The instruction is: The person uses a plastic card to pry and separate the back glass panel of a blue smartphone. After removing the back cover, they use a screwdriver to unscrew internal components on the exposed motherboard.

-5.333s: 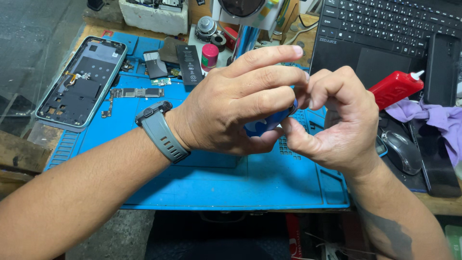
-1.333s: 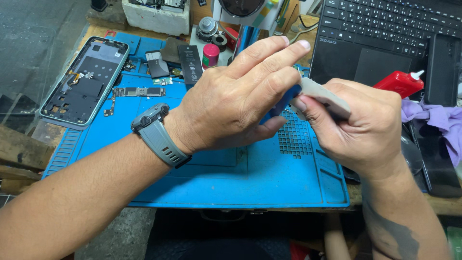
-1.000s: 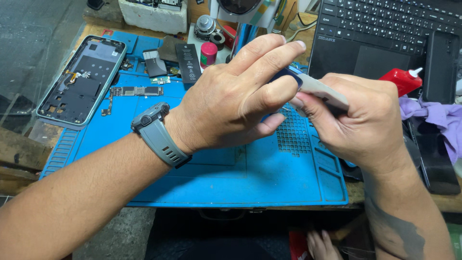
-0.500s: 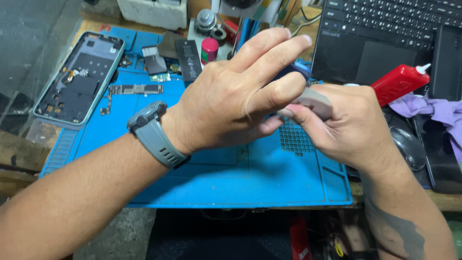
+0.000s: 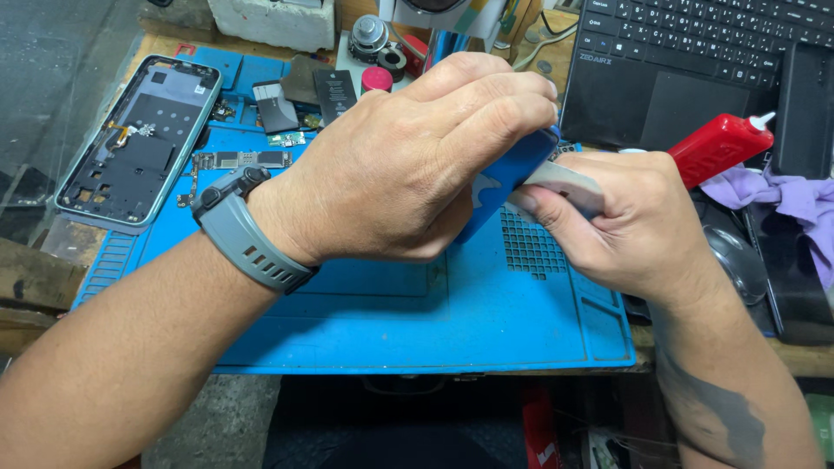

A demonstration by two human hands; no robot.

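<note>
My left hand point(image 5: 408, 165) is closed over a blue phone-sized part point(image 5: 508, 178) and holds it tilted above the blue work mat point(image 5: 365, 321). A grey watch sits on that wrist. My right hand point(image 5: 625, 217) grips a flat grey tool point(image 5: 560, 182) whose tip meets the edge of the blue part. Most of the part is hidden under my fingers.
An opened phone frame point(image 5: 135, 139) lies at the mat's left edge, with a circuit board point(image 5: 234, 161) and small parts beside it. A laptop point(image 5: 695, 61), a red bottle point(image 5: 717, 148), a purple cloth point(image 5: 790, 195) and a dark mouse point(image 5: 738, 260) are at the right.
Earlier both hands cupped the blue part together. My right hand has since taken up the grey tool and set its tip against the part's edge, shifting slightly left and down.
</note>
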